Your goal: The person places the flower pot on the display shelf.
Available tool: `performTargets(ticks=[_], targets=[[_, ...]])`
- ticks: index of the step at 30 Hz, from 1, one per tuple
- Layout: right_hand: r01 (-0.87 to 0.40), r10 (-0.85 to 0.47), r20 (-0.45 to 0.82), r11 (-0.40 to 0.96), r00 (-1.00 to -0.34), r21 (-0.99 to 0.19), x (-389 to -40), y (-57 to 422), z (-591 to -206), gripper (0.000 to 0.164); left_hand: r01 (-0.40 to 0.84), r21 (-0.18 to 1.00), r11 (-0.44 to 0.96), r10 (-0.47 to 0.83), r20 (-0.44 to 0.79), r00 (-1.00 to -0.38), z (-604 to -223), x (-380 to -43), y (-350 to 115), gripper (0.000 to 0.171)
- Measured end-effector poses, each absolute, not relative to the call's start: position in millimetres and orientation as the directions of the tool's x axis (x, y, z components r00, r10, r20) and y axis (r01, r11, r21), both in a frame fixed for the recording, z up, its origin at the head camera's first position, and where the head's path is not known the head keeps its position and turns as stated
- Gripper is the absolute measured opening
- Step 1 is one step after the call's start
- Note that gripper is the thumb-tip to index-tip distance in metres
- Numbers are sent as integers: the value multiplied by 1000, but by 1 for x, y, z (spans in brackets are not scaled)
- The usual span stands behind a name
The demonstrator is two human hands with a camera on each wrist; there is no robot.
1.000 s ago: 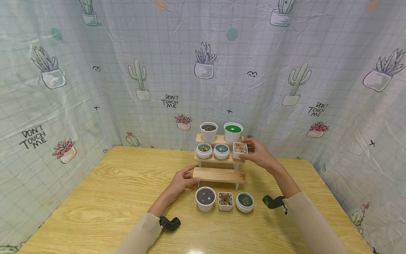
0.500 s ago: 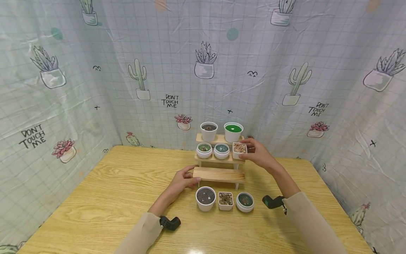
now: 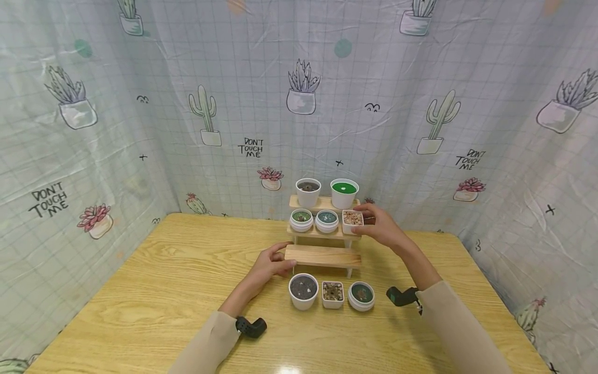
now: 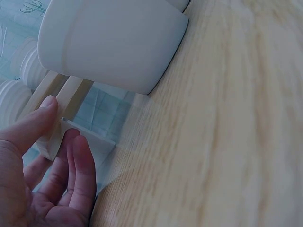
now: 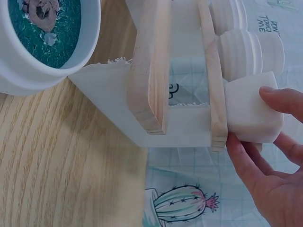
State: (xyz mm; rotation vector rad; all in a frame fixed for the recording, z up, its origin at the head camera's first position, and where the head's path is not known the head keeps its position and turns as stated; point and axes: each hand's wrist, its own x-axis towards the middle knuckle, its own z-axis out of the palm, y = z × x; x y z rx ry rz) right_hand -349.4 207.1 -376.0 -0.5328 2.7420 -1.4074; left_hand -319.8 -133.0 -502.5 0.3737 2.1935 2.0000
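A three-tier wooden stand [image 3: 323,255] with white side supports stands on the table. My right hand [image 3: 380,227] holds a small square white pot [image 3: 353,219] of pinkish pebbles at the right end of the middle tier. In the right wrist view, the thumb lies on the side of that square pot [image 5: 253,109] and fingers reach under its far edge, beside the board. My left hand [image 3: 271,266] grips the left end of the lowest board. The left wrist view has the thumb on the wooden board [image 4: 71,97] and curled fingers by the white support [image 4: 90,139].
Two round pots, one green-filled [image 3: 344,193] and one grey-filled [image 3: 308,192], stand on the top tier. Two low round pots [image 3: 326,221] share the middle tier. A grey pot [image 3: 303,292], a square pebble pot [image 3: 333,295] and a green pot [image 3: 361,296] stand before the stand.
The square pot in my right hand has shifted slightly left along the middle tier, closer to the low round pot. My left hand stays on the lowest board.
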Motion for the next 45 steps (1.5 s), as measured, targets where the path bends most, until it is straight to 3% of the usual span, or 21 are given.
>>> performTargets(ticks=[34, 45], targets=[[-308, -327, 148, 517, -933, -798, -351, 208, -380, 66, 85, 993, 78, 292, 59, -955, -502, -319, -134, 73], [-288, -328, 133, 485, -935, -826, -344, 218, -385, 80, 82, 994, 74, 293, 57, -954, -501, -318, -134, 74]])
